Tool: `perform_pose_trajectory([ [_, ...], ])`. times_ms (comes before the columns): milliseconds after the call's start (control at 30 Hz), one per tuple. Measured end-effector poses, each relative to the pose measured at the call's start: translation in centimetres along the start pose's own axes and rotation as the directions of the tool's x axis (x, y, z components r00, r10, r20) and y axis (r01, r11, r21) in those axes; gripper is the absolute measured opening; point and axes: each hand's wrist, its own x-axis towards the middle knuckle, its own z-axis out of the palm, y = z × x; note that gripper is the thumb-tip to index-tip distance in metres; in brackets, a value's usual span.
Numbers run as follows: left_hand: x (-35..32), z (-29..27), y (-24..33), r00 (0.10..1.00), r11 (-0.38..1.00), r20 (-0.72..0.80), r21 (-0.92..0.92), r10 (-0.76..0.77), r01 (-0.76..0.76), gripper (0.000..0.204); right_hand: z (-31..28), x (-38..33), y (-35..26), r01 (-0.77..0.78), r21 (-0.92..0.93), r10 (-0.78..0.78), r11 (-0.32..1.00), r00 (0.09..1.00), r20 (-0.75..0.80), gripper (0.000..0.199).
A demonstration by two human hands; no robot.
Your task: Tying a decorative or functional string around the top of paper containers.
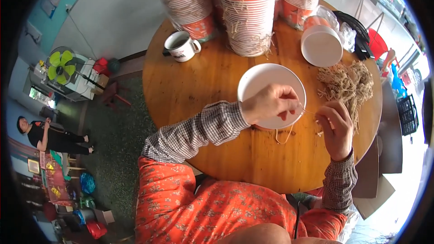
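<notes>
My left hand (272, 104) is above a round white paper tub (253, 80), thumb and fingertips pinched on a thin beige strand (308, 111). On the right, my right hand (337, 126) pinches the same strand, so a short length of it spans the gap between the hands. A beige loop (285, 141) hangs or lies at the tub's near edge; I cannot tell whether it belongs to that strand. Beyond my right hand lies a tangled heap of beige strands (347, 83), some trailing toward me. The tub's lower side is mostly hidden.
Tall stacks of paper tubs (247, 22) stand at the table's far side, loose strands clinging to the middle one. A white mug (181, 47) is at the far left. Another tub (322, 46) lies tipped at the far right. A person (49, 138) stands across the room.
</notes>
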Motion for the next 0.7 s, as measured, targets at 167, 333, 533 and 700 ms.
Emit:
perform_pose_trajectory([
  [167,-0.2,0.4,0.3,0.999,0.98,0.0,-0.196,0.038,-0.037,0.017,1.1,2.1,-1.1,-0.079,0.286,0.05,0.955,0.993,0.105,0.015],
  [333,-0.5,0.8,0.0,1.0,0.992,-0.005,-0.121,0.021,-0.021,0.017,2.7,2.5,-0.3,-0.124,0.355,0.103,0.927,0.992,0.077,0.01],
  [533,-0.7,0.6,-0.2,0.999,0.987,-0.047,-0.16,0.018,-0.025,0.018,4.5,1.4,1.5,-0.31,0.547,0.3,0.778,0.948,0.109,0.011],
  [700,-0.7,0.5,-0.2,0.993,0.98,-0.117,-0.196,0.0,-0.023,0.021,5.1,0.2,1.1,-0.387,0.651,0.391,0.653,0.909,0.147,0.015],
])
